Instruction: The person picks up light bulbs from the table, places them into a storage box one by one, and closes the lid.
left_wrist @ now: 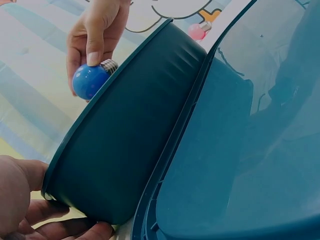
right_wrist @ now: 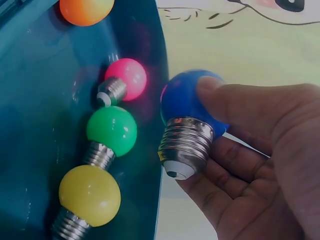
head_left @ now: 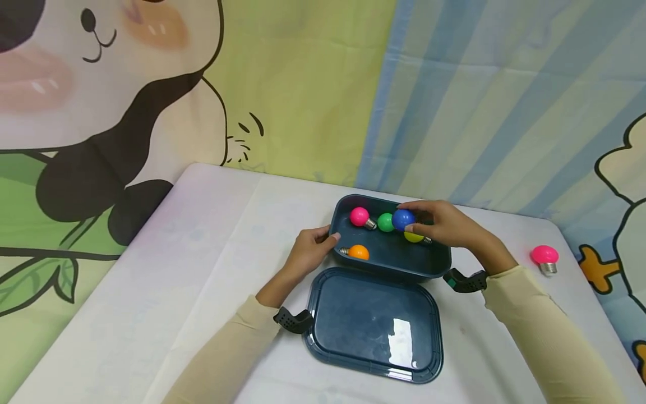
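My right hand (head_left: 444, 223) pinches a blue light bulb (right_wrist: 192, 102) between thumb and fingers, above the far right part of a dark blue-green plastic box (head_left: 398, 258). In the right wrist view, the bulb's metal screw base points down. At the box's left end, my left hand (head_left: 309, 249) grips the rim and wall, with fingers around the outer corner in the left wrist view. Inside the box lie a pink bulb (head_left: 359, 216), a green bulb (head_left: 385, 223), an orange bulb (head_left: 359, 252) and a yellow bulb (right_wrist: 90, 196), partly hidden in the head view.
The box's flat lid (head_left: 373, 320) lies on the white table (head_left: 227, 269) just in front of the box. Another pink bulb (head_left: 544, 255) stands on its base at the right of the table. A printed cloth (head_left: 303, 84) hangs behind.
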Motion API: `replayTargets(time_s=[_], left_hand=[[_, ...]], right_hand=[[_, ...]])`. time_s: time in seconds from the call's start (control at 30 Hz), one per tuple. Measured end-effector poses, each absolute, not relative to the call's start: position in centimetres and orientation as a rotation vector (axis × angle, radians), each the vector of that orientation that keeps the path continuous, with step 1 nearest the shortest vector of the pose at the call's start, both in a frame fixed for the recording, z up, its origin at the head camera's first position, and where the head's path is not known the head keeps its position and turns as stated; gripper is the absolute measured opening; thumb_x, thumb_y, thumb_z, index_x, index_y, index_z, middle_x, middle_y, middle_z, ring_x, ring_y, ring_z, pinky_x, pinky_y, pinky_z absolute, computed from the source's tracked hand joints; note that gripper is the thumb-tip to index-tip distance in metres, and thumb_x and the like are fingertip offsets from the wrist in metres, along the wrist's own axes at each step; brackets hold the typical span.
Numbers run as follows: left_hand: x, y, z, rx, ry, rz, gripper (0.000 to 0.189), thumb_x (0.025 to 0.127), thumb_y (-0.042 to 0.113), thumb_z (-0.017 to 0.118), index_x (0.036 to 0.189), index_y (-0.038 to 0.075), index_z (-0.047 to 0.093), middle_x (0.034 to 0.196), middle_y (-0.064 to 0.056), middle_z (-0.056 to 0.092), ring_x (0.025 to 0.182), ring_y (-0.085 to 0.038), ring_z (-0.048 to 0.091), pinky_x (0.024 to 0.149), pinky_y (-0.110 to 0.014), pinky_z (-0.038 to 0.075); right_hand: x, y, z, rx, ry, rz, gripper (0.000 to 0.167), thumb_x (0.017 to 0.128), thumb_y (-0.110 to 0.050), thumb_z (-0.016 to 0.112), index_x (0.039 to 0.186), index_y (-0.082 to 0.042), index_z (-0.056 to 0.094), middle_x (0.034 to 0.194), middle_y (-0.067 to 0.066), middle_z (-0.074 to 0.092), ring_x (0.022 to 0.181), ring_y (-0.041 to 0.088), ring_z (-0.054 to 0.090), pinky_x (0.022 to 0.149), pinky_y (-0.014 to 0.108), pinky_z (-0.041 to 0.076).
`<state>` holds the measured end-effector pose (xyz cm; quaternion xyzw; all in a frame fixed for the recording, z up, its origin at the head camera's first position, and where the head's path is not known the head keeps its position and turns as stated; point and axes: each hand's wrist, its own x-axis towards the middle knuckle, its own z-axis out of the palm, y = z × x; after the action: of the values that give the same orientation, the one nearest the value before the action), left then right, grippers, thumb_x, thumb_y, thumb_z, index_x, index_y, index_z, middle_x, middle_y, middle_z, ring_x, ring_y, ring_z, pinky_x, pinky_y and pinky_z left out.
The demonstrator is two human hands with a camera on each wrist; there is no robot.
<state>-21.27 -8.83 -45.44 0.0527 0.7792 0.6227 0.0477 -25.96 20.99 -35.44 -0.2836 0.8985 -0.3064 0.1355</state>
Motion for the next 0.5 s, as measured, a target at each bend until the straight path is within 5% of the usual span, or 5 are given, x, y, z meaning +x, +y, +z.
replayTargets(time_s=[0.5], left_hand=[[-21.1, -8.5, -45.4, 0.138, 2.379, 1.871, 0.048, 0.097, 0.027, 0.062, 0.135, -0.001, 0.054, 0.130, -0.012, 0.060, 0.116, -0.021, 0.058, 0.093, -0.033, 0.050]], right_hand=[[-26.6, 19.8, -36.0, -0.823, 2.583, -0.830, 0.043, 0.091, -0.009, 0.068, 0.132, 0.001, 0.057, 0.121, 0.016, 0.062, 0.095, 0.023, 0.062, 0.083, 0.040, 0.054]])
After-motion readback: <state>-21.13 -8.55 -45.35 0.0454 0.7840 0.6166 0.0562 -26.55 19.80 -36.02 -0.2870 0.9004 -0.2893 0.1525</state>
